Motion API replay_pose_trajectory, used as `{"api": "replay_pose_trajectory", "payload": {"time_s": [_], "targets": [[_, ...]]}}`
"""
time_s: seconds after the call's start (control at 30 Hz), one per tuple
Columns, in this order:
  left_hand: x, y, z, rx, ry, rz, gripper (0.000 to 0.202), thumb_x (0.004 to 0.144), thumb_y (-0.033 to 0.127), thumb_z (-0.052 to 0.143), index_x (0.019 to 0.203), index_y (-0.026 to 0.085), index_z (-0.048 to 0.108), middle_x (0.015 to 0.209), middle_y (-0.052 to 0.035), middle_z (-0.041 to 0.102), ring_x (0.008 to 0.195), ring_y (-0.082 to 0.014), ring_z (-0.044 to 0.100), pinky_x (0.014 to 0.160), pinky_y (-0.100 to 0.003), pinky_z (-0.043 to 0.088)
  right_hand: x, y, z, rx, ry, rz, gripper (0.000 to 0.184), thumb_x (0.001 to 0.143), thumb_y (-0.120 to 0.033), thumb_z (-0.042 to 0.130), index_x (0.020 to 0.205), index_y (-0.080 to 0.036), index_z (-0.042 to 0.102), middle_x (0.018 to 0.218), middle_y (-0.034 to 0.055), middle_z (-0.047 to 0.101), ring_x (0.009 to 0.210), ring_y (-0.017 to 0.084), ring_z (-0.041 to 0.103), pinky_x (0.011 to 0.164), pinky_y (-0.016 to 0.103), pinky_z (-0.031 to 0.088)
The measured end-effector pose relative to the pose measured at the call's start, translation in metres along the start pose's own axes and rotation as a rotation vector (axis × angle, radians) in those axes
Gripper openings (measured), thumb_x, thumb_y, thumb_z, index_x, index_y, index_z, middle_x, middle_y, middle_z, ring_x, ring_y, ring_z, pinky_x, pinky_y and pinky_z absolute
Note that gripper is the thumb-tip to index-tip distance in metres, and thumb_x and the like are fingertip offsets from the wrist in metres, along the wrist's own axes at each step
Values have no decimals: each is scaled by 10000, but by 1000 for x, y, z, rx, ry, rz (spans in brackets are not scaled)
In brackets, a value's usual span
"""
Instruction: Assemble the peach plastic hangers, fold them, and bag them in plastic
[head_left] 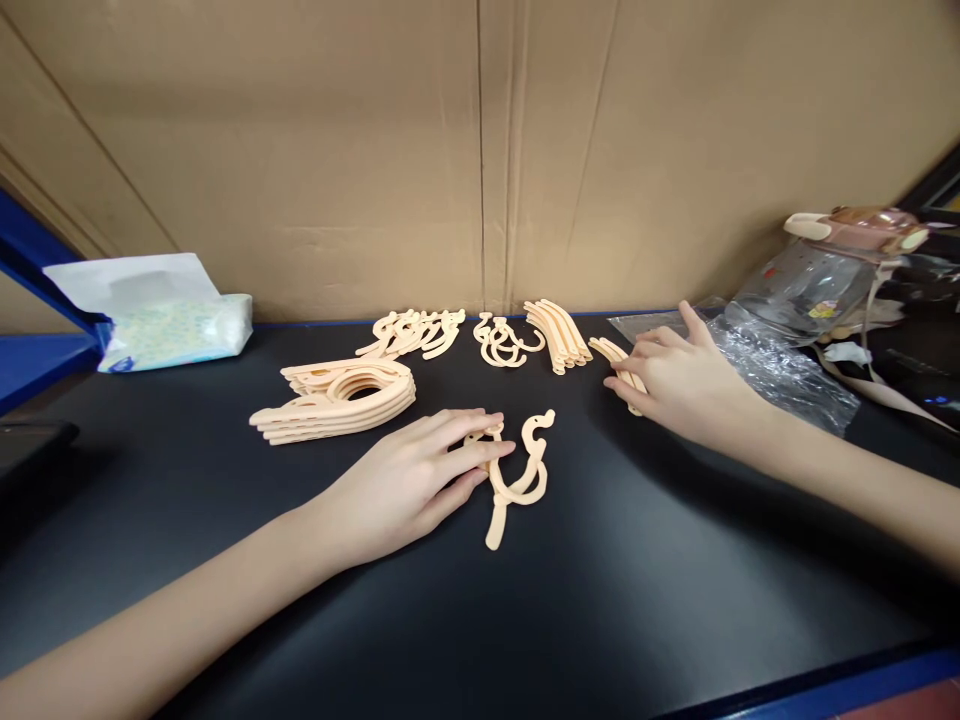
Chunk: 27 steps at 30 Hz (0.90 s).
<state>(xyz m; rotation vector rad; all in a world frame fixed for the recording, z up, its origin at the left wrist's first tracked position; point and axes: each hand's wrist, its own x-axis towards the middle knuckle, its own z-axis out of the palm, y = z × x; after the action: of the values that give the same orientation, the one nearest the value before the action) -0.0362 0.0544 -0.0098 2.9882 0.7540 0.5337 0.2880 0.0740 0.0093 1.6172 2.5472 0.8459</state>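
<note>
My left hand (431, 475) rests on the table's middle, fingers stretched across peach-coloured, hook-ended plastic pieces (516, 492), which look like folding-hanger parts. Its fingertips touch the left piece and hide part of it. Farther right, my right hand (671, 375) spreads over a few short curved strips (609, 348), with thumb and fingertips touching them and one finger raised. A bundle of similar strips (559, 335) lies just left of that hand. Behind my left hand sits a stack of larger curved frames (337, 405) with round openings.
Several loose hook pieces (420, 330) and another small group of hooks (501, 342) lie along the back. A pack of wipes (176, 325) stands at left on the black table (600, 600). At right are clear plastic wrap (787, 375) and a bottle (810, 280). Cardboard (337, 150) backs the table.
</note>
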Motion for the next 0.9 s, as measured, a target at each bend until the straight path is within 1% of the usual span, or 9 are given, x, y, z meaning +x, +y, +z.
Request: {"api": "replay_pose_trajectory", "payload": {"time_s": [0.17,0.37,0.43,0.5,0.57,0.63,0.7,0.77,0.9], "targets": [[1,2,0,-23,0,12,338,1006,200,463,1308,252,605,1406,-53,583,1299,-227,538,1059,-398,487,-30,-34,-31,28,135,-100,348,937,-315,523,758,-115,744,765,128,716,877,296,668,1128,598,273],[3,17,-6,-127,-44,52,345,1006,185,440,1302,254,604,1410,-28,588,1325,-216,514,1071,-386,476,-49,-66,-50,208,212,-173,320,958,-280,481,954,-102,746,881,113,738,871,257,696,1078,531,419],[2,24,-8,-168,-71,56,336,999,188,446,1280,255,618,1411,-24,588,1325,-212,517,1072,-372,474,-46,-70,-48,270,213,-185,338,974,-267,454,1040,-80,728,958,122,749,890,254,707,1028,518,480],[2,30,-10,-197,-104,63,358,989,169,439,1293,253,607,1424,-14,578,1339,-203,506,1092,-365,456,-40,-68,-44,332,201,-245,345,988,-228,429,1145,-64,689,1096,138,740,967,255,709,989,492,525],[1,34,-11,-209,-153,87,439,965,114,417,1368,237,541,1467,3,537,1387,-191,452,1149,-374,396,-31,-63,-37,419,167,-353,361,991,-161,409,1274,-77,616,1287,134,672,1107,236,674,1000,443,534],[1,35,-11,-206,-204,106,516,942,71,397,1432,217,467,1516,20,471,1438,-183,375,1198,-392,322,-21,-56,-30,530,108,-439,426,983,-104,400,1394,-115,513,1424,105,575,1252,200,593,1051,394,505],[1,34,-11,-206,-235,102,528,944,63,382,1448,207,443,1539,32,429,1466,-174,317,1220,-393,276,-11,-50,-23,636,50,-471,455,987,-102,409,1435,-151,471,1466,82,532,1319,180,535,1090,377,473],[2,31,-11,-221,-242,90,506,958,71,370,1439,204,453,1535,36,435,1469,-154,303,1227,-372,258,-2,-47,-17,715,22,-485,452,992,-116,423,1436,-176,477,1473,74,524,1342,182,513,1105,379,458],[2,30,-14,-282,-250,89,511,951,47,366,1424,210,468,1526,21,455,1455,-129,329,1224,-348,269,17,-46,-8,775,61,-525,442,988,-111,442,1416,-199,510,1452,75,548,1352,187,501,1120,387,439]]}}
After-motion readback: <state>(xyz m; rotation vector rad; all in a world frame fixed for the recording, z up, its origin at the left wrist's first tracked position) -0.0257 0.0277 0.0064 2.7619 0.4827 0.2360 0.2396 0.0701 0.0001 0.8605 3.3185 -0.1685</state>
